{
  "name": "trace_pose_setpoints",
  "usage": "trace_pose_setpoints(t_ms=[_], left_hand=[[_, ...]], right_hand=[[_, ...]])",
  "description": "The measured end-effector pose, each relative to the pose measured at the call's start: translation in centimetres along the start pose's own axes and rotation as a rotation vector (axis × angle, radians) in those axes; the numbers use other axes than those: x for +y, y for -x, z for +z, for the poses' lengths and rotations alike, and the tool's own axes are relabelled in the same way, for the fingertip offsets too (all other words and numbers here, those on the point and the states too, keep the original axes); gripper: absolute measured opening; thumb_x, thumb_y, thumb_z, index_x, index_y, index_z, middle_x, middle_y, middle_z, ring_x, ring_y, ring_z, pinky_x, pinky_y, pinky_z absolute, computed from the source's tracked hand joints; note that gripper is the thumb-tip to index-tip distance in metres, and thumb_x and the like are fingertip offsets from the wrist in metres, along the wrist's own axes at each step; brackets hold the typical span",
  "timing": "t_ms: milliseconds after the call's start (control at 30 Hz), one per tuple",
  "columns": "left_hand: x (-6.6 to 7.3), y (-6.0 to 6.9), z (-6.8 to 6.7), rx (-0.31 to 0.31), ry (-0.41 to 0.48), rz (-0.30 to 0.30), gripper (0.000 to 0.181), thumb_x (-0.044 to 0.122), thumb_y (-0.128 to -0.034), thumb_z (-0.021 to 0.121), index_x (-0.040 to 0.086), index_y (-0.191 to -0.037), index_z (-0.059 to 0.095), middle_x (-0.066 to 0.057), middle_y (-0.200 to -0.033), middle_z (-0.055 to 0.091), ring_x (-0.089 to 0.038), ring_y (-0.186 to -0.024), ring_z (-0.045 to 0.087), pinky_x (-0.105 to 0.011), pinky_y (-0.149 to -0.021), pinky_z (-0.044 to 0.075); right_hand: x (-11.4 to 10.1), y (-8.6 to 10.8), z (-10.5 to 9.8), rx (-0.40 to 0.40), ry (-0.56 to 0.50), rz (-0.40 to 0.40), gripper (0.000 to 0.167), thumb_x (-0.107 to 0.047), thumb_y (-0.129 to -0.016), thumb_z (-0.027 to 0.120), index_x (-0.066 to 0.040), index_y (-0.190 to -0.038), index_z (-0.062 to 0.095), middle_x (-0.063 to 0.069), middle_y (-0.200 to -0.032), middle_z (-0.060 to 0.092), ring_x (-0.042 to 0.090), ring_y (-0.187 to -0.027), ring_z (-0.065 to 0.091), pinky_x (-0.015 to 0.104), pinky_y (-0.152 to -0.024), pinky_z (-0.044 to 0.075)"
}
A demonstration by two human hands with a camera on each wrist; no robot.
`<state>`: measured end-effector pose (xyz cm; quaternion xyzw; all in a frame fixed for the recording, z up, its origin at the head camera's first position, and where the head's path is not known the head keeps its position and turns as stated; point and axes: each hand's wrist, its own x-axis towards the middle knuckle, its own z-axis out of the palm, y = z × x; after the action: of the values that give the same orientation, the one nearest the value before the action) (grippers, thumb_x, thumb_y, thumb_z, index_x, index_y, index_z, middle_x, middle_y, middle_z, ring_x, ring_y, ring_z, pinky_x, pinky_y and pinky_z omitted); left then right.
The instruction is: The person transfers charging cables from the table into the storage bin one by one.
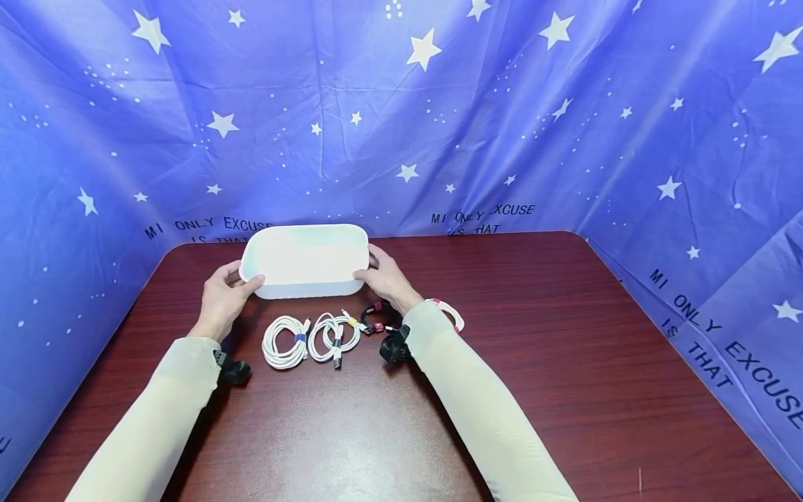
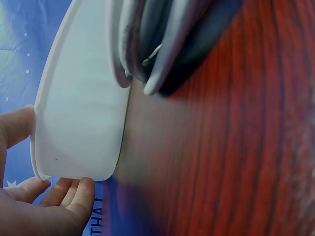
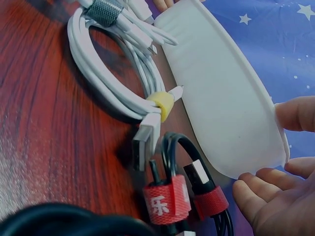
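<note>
with the left hand (image 1: 224, 296) and right hand (image 1: 390, 279) each pinching one end, hold the white bin (image 1: 307, 289) level, clear of the coiled cables (image 1: 270, 345).

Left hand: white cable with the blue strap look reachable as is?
Probably, but only after letting go: the left hand holds one end of the white tray. The blue-strapped cable lies close by on the table, with nothing visible covering it or standing between.
</note>
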<state>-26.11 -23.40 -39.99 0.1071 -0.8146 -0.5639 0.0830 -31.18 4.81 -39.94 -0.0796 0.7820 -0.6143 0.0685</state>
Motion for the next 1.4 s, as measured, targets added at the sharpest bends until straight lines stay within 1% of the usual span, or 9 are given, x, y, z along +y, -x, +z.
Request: trace_pose_setpoints(t_ms=[200, 467, 700, 1067, 1300, 1400], left_hand=[[0.0, 0.0, 0.1, -0.003, -0.004, -0.001, 0.067, 0.025, -0.0899, 0.067, 0.001, -0.144, 0.036, -0.019, -0.136, 0.048, -0.026, -0.120, 0.049, -0.011, -0.079, 0.045], [0.0, 0.0, 0.3, -0.008, 0.011, -0.006, 0.068, 0.026, -0.0899, 0.067, 0.003, -0.146, 0.035, -0.019, -0.138, 0.047, -0.027, -0.123, 0.048, -0.016, -0.085, 0.046], [0.1, 0.0, 0.8, -0.002, 0.035, 0.001, 0.066, 0.023, -0.0894, 0.068, 0.002, -0.144, 0.037, -0.019, -0.136, 0.048, -0.026, -0.121, 0.050, -0.012, -0.081, 0.046], [0.2, 0.1, 1.2, -0.004, 0.036, 0.000, 0.065, 0.020, -0.0896, 0.067, 0.001, -0.144, 0.037, -0.019, -0.135, 0.048, -0.027, -0.123, 0.050, -0.023, -0.092, 0.046], [0.3, 0.1, 1.6, 0.002, 0.027, 0.004, 0.063, 0.019, -0.0892, 0.067, 0.002, -0.143, 0.039, -0.019, -0.135, 0.048, -0.027, -0.122, 0.050, -0.024, -0.093, 0.047], [0.3, 0.1, 1.7, 0.001, 0.028, 0.000, 0.064, 0.019, -0.0891, 0.068, 0.002, -0.143, 0.038, -0.019, -0.135, 0.048, -0.026, -0.122, 0.049, -0.028, -0.095, 0.046]], right_hand=[[0.1, 0.0, -0.1, -0.002, -0.001, 0.011, 0.071, -0.002, -0.084, 0.064, -0.010, -0.148, 0.033, 0.010, -0.139, 0.050, 0.019, -0.124, 0.048, 0.032, -0.100, 0.043], [0.1, -0.1, -0.4, 0.002, -0.022, -0.006, 0.071, 0.001, -0.083, 0.064, -0.008, -0.147, 0.035, 0.013, -0.138, 0.051, 0.021, -0.123, 0.049, 0.032, -0.099, 0.044], [0.1, 0.2, -0.8, 0.002, -0.033, -0.012, 0.071, 0.003, -0.082, 0.063, -0.007, -0.146, 0.035, 0.014, -0.140, 0.049, 0.022, -0.125, 0.047, 0.034, -0.100, 0.043], [0.3, 0.3, -1.2, 0.007, -0.047, -0.001, 0.069, 0.003, -0.083, 0.063, -0.006, -0.146, 0.035, 0.015, -0.139, 0.050, 0.023, -0.124, 0.048, 0.034, -0.102, 0.041], [0.3, 0.4, -1.6, 0.005, -0.067, -0.017, 0.068, 0.005, -0.083, 0.061, -0.005, -0.145, 0.035, 0.017, -0.138, 0.050, 0.024, -0.124, 0.048, 0.034, -0.101, 0.042], [0.2, 0.5, -1.7, 0.003, -0.072, -0.011, 0.069, 0.005, -0.083, 0.061, -0.004, -0.146, 0.034, 0.017, -0.139, 0.049, 0.024, -0.125, 0.047, 0.034, -0.102, 0.041]])
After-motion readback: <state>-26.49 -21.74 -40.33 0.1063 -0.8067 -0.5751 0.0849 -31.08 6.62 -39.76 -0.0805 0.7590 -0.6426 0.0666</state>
